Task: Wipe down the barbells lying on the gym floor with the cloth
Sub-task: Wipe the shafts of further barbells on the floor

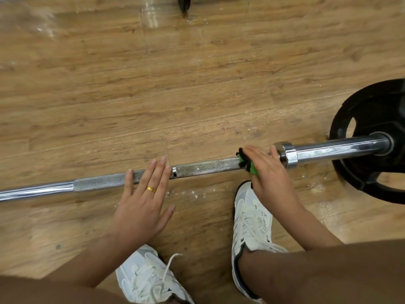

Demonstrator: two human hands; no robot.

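Observation:
A steel barbell [203,168] lies across the wooden floor from left to right, its knurled middle dusted with white specks. My left hand [144,200] lies flat over the knurled part with straight fingers, a gold ring on one finger. My right hand [268,172] wraps a green and black cloth [246,162] round the bar just left of the collar [288,154]. Most of the cloth is hidden under that hand. The smooth sleeve [337,149] runs right into a black weight plate [372,139].
My two white sneakers, one [151,279] and the other [249,227], stand just on the near side of the bar. White crumbs [192,194] lie on the floor below the bar. A dark object [184,4] stands at the far edge of the wooden floor [197,73].

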